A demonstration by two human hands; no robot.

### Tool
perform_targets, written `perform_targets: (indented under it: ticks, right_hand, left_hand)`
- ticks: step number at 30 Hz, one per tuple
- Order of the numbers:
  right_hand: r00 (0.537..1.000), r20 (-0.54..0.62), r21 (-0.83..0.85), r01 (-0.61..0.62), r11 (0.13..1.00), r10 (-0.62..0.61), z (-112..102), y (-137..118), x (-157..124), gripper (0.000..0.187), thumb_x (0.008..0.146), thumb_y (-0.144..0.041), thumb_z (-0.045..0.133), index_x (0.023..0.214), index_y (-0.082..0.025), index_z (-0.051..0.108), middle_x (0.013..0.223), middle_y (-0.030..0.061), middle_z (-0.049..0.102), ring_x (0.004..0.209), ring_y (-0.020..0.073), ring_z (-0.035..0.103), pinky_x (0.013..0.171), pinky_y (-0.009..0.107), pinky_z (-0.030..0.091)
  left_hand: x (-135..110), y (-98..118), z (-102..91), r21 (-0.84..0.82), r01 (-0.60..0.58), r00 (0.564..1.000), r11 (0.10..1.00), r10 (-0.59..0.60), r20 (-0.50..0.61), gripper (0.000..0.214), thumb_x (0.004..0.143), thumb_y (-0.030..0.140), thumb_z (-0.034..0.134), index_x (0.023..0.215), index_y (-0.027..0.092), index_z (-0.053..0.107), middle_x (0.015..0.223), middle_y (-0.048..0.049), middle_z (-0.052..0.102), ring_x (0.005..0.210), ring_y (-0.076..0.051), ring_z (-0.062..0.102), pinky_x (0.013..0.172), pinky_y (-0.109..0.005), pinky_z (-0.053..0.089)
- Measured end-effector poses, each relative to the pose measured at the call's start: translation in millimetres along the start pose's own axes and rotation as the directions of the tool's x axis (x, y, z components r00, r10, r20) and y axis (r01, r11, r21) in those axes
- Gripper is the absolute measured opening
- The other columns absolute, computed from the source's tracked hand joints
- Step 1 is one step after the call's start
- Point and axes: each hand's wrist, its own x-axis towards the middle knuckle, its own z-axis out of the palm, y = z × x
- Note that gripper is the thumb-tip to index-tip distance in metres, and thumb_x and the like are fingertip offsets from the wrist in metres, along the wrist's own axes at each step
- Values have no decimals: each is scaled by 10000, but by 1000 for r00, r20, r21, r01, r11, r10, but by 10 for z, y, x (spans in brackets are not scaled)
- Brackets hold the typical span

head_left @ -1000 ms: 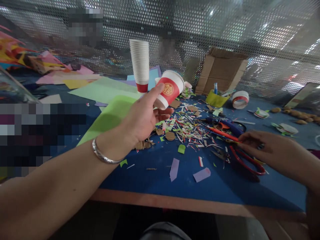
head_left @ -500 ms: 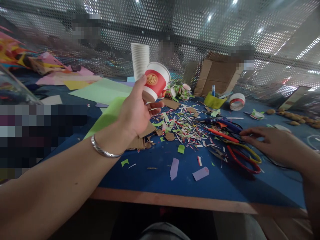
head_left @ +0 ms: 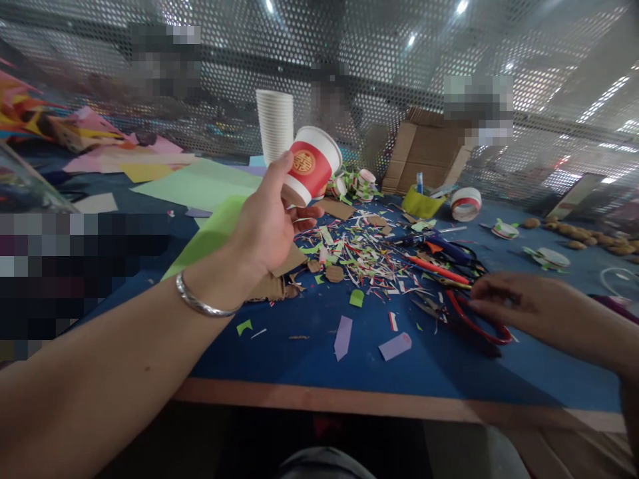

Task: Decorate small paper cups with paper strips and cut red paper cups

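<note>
My left hand (head_left: 267, 223) holds a red and white paper cup (head_left: 310, 165) tilted in the air above the blue table (head_left: 309, 359), thumb on its side and fingers under its base. A silver bangle (head_left: 200, 303) circles that wrist. My right hand (head_left: 519, 309) rests low on the table at the right, its fingers curled over the red-handled scissors (head_left: 474, 319). A heap of paper scraps (head_left: 369, 256) lies between the two hands.
A tall stack of white cups (head_left: 274, 126) stands behind the held cup. Green paper sheets (head_left: 200, 186), cardboard (head_left: 429, 150), a tape roll (head_left: 466, 203), more cut cup pieces (head_left: 357, 183) and other scissors (head_left: 449, 256) lie about. A perforated metal screen closes the back.
My left hand drew the cup back and slightly left, away from the stack. My right hand drifted over the scissors and now lies on the red handles.
</note>
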Motion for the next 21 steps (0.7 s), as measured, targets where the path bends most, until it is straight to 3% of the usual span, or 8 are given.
perform_targets:
  ticks: [5,7,10,12,17,19,21]
  right_hand:
    - [995,84,90,-55,994,47,127,62,8,330,819,-462,586,1008,-209,683,801,82,737,675,246,707,640,377,556]
    - [988,138,107,-91,990,76,168,117,29,354,796,-444,572,1044,-198,628,730,54,694,617,230,670,605,366,540]
    - [990,124,99,-85,991,73,224,210,23,360,737,-370,610,1065,-223,585,705,1,624,608,204,613,602,348,506]
    - [988,136,180,-97,979,73,244,276,-2,318,726,-326,623,1032,-249,585,713,-13,595,618,191,581,594,331,487]
    - [978,196,552,-175,815,77,180,369,-55,294,698,-393,752,952,-280,657,791,55,673,651,209,614,576,331,498]
    - [963,226,653,-262,711,147,139,339,-75,385,664,-460,840,979,-301,686,873,95,709,668,224,644,561,335,518]
    - [937,250,697,-348,627,242,114,259,-96,510,645,-517,886,1087,-346,697,872,90,704,556,178,584,446,296,454]
  left_hand:
    - [0,-13,19,-3,13,1000,1000,-13,12,356,935,543,593,1018,207,674,817,-35,705,601,-136,629,522,-240,462]
    - [13,-27,6,-22,7,1000,1000,-7,-7,328,916,523,641,999,208,674,802,-26,696,604,-136,634,521,-235,458]
    - [45,-46,-25,-75,2,998,997,-8,-68,313,845,487,750,936,200,663,793,-29,694,634,-138,642,557,-234,476]
    - [72,-49,-41,-124,1,996,992,-12,-90,299,804,426,802,914,189,657,812,-44,704,683,-145,652,613,-240,510]
    - [120,-48,-47,-235,-26,993,972,-1,-115,214,798,240,804,926,167,649,971,-68,728,856,-155,673,747,-254,571]
    - [113,-78,-40,-255,0,992,967,-32,-123,164,822,201,768,924,155,648,996,-72,722,859,-152,659,752,-267,578]
    - [86,-136,-31,-245,64,992,967,-89,-92,135,834,183,751,913,142,650,958,-73,710,829,-150,644,744,-282,579]
